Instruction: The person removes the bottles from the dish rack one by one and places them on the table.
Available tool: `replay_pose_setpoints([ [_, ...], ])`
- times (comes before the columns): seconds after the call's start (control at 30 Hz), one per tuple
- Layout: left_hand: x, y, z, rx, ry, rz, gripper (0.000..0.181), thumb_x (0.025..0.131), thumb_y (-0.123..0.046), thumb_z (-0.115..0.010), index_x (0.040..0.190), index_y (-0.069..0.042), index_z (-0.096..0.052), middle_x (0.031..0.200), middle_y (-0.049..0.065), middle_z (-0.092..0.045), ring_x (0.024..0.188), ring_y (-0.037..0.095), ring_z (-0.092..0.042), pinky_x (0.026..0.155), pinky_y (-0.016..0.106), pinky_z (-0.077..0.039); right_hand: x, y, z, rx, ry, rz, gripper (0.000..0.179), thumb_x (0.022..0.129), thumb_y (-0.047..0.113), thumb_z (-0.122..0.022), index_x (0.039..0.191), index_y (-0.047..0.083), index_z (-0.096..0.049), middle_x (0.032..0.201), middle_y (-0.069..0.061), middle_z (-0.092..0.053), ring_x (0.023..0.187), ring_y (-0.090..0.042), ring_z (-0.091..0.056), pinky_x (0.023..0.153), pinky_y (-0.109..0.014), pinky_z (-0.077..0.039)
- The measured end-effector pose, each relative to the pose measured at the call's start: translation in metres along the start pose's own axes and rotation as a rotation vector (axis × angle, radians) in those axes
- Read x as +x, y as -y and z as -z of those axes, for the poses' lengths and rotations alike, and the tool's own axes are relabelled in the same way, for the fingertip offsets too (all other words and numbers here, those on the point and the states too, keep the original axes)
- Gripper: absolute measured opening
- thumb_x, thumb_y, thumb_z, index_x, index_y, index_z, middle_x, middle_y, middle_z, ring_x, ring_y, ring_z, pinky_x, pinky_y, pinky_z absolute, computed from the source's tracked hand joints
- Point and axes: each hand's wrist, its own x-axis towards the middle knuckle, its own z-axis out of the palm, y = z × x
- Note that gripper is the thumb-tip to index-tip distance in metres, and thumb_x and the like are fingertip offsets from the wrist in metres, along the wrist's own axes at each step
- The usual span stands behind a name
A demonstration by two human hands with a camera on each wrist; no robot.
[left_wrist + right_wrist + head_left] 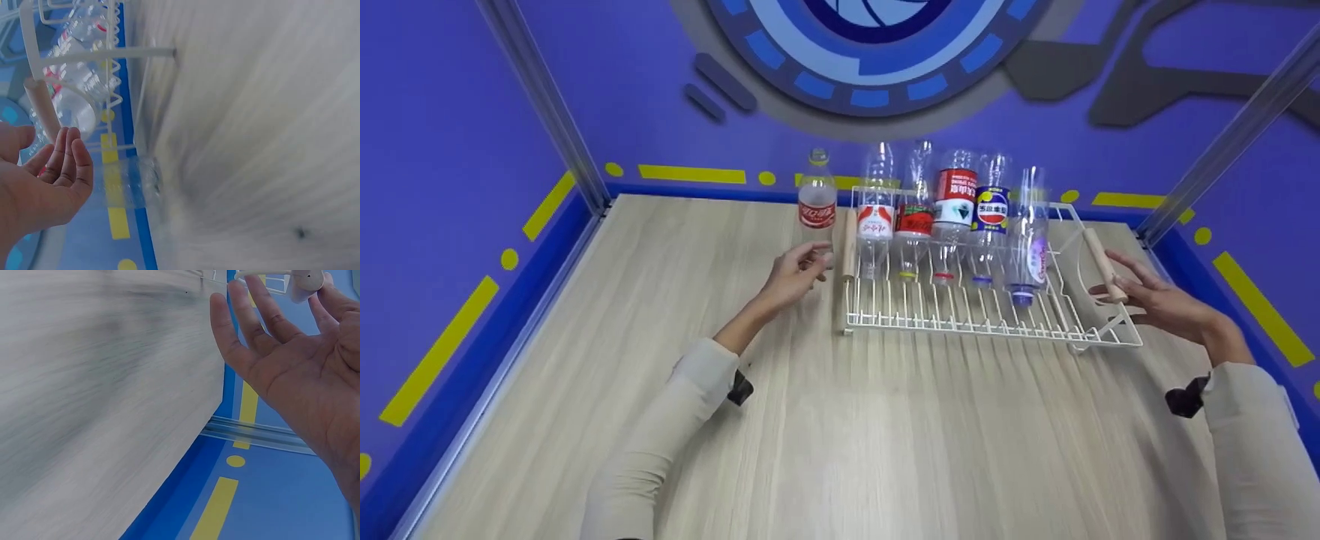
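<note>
A white wire rack with two wooden handles stands on the table, holding a slanted row of several empty plastic bottles, caps toward me. Beside its left handle is my left hand, fingers loosely bent and nothing between them. In the left wrist view, those fingertips overlap the lower end of the wooden handle. My right hand reaches the right handle, thumb against its near end and other fingers spread. A red-labelled bottle stands upright on the table behind my left hand.
The wood-grain table stretches in front of the rack. Blue-purple panels with yellow marks enclose the back and sides, joined by metal posts at the corners. The bottle tops come close to the back panel.
</note>
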Motion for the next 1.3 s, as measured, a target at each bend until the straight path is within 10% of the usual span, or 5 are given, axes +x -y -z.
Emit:
replay_pose_setpoints([
  [0.23,-0.004,-0.007,-0.016,-0.063,0.131,-0.005,0.057,0.104,-0.027,-0.061,0.156,-0.016,-0.042,0.122,0.011,-0.061,0.094,0.017,-0.061,0.077,0.029,-0.052,-0.001,-0.004,-0.004,-0.011,-0.017,-0.009,0.06,0.114,0.026,-0.025,0.165,0.031,0.007,0.129,0.023,-0.064,0.118,0.003,-0.062,0.09,-0.018,-0.054],
  [0.77,-0.008,-0.004,-0.018,-0.019,0.21,0.011,0.084,0.092,-0.029,-0.078,0.161,-0.027,-0.03,0.128,0.014,-0.053,0.105,0.023,-0.06,0.083,0.041,-0.055,0.0,0.001,-0.01,-0.07,-0.117,0.037,0.059,0.113,0.024,-0.033,0.166,0.023,-0.006,0.124,0.019,-0.069,0.114,0.005,-0.065,0.089,-0.017,-0.055],
  [1.3,-0.011,-0.004,-0.019,-0.072,0.258,0.062,0.084,0.095,-0.03,-0.073,0.162,-0.033,-0.023,0.142,0.018,-0.046,0.102,0.024,-0.062,0.088,0.052,-0.055,0.02,0.047,-0.008,-0.419,-0.484,0.047,0.054,0.106,0.019,-0.056,0.149,-0.008,-0.04,0.101,0.041,-0.051,0.089,0.018,-0.056,0.074,-0.007,-0.049],
])
